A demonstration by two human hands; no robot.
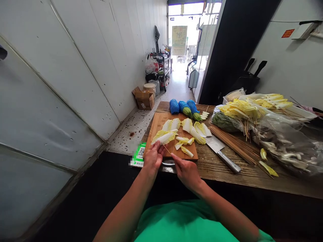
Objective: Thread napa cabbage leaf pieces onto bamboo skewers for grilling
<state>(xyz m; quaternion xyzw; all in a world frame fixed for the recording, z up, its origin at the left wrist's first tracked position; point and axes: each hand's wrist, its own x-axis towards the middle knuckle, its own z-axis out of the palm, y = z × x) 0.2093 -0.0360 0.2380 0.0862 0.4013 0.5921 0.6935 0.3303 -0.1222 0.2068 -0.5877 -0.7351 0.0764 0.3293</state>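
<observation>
My left hand (153,157) pinches the stem end of a yellow-white cabbage leaf (164,136) at the near left edge of a wooden cutting board (157,122). My right hand (186,171) holds a thin bamboo skewer (167,150), its tip pointing at the leaf by my left fingers. More cut cabbage pieces (193,131) lie spread over the board. A cleaver (220,150) rests just right of the board, handle towards me.
A bundle of bamboo skewers (237,145) lies right of the cleaver. Skewered cabbage (248,107) is piled at the back right beside plastic bags (285,144). Three cucumbers in blue foam nets (183,106) sit behind the board. A wall runs along the left; cardboard boxes (144,98) stand on the floor.
</observation>
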